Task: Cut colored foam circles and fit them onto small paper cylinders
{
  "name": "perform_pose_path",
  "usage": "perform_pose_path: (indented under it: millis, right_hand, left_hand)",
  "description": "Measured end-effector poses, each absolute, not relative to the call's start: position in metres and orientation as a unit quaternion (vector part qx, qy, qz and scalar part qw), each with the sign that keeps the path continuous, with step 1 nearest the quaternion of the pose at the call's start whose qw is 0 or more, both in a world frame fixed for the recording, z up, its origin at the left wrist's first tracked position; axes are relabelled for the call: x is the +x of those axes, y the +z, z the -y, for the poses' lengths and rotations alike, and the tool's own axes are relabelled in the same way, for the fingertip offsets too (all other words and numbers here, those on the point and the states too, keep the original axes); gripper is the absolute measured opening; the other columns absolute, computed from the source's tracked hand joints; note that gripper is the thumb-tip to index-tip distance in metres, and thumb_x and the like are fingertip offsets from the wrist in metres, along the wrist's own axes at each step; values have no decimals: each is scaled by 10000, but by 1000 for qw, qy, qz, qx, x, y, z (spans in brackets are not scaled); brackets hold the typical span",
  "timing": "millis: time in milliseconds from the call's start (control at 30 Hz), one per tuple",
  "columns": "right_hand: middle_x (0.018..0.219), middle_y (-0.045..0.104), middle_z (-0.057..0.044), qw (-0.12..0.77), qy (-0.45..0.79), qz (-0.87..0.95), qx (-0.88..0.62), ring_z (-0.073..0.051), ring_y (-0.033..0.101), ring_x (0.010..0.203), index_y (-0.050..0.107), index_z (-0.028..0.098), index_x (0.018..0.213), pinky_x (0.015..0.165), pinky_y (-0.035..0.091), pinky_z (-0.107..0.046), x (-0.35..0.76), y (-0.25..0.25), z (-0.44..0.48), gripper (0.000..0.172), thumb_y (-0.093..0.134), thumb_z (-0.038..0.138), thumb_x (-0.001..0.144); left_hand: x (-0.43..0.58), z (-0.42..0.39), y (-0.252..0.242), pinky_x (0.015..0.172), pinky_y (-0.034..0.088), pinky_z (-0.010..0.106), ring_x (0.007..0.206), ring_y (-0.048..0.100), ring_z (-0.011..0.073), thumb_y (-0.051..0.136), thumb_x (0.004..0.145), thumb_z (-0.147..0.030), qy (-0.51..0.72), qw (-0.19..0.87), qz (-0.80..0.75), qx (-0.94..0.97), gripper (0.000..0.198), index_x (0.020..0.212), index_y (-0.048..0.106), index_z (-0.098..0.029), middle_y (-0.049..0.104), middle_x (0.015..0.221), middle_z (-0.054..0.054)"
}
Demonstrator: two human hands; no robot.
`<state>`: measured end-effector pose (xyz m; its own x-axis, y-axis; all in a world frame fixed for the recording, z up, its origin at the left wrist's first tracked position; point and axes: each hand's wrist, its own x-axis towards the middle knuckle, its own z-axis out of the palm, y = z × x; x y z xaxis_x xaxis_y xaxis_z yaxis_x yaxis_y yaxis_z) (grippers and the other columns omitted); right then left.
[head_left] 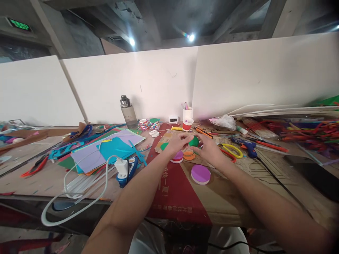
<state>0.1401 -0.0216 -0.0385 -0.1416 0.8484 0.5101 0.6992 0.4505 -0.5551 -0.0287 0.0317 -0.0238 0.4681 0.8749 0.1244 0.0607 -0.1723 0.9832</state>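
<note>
Between the fingertips of my left hand and my right hand is a small green disc, gripped at its edges from both sides. Orange discs lie on the cardboard just below my fingers. By my left wrist sits a purple-topped disc with a red and white edge, and another green disc shows beside that forearm. Closer to me, a larger purple disc with a white edge rests on the cardboard.
Yellow-handled scissors and a blue glue gun lie to the right. A water bottle, disc stacks and a red paper cup stand behind. Leftward are coloured sheets and a power strip with a white cable.
</note>
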Motion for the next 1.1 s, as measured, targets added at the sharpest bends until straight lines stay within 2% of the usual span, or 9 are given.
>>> perform_pose_path:
  millis: [67,167,233,300,467,733,833,1000,1100]
  right_hand:
    - [1112,692,-115,404,115,726,-544,-227,654,893,597,168,1215,815,527,-379,142,-37,20,439,694,333,819]
    - [1087,702,-121,375,115,699,-598,-208,657,835,620,143,1174,809,516,-367,144,-36,14,420,679,372,826]
    - [1121,692,-127,350,113,700,-612,-200,657,819,631,145,1163,797,511,-358,143,-35,6,425,666,406,830]
    - [1101,699,-108,333,128,704,-615,-193,657,810,652,162,1130,768,507,-337,138,-34,-2,398,668,414,823]
    - [924,721,-39,310,173,692,-629,-185,656,809,696,196,943,716,498,-292,117,-39,-13,226,686,371,800]
    - [1046,708,-80,385,100,689,-606,-189,656,788,674,204,1153,784,526,-357,136,-58,-12,388,708,361,799]
    - [1092,679,-100,431,84,691,-574,-190,647,804,639,186,1214,800,539,-376,142,-59,-13,462,706,382,802]
    - [1192,644,-134,454,75,715,-527,-208,653,838,610,184,1264,810,557,-395,134,-56,-10,504,716,358,802]
    - [1226,643,-154,446,68,720,-528,-227,663,879,603,173,1281,843,556,-412,132,-55,-9,505,710,331,814]
  left_hand:
    - [-35,-35,-22,496,344,217,515,501,102,565,880,-463,406,491,-370,676,360,697,602,-156,572,597,14]
    - [-45,-42,-24,620,408,244,661,573,148,600,862,-301,430,313,-466,708,253,650,577,-165,619,696,53]
    - [-51,-46,-27,726,442,280,793,619,196,623,833,-223,375,197,-543,725,124,724,603,-168,660,798,87]
    - [-53,-48,-30,809,460,323,907,642,241,619,831,-205,302,144,-593,732,45,823,635,-163,688,904,129]
    - [-53,-50,-34,909,478,378,1059,652,310,624,834,-232,192,112,-642,734,171,938,694,-114,712,1026,198]
    - [-50,-58,-36,873,496,356,1037,678,300,484,899,-173,169,58,-645,743,250,994,708,-115,722,1026,204]
    - [-46,-52,-30,862,489,359,1035,673,288,447,926,-192,190,41,-629,753,281,1108,650,-126,711,1050,188]
    - [-36,-38,-23,804,483,326,891,667,226,491,888,-140,270,58,-576,769,105,883,593,-162,686,887,113]
    - [-30,-36,-24,742,501,305,750,644,173,536,864,-125,363,168,-530,748,105,779,516,-183,647,797,55]
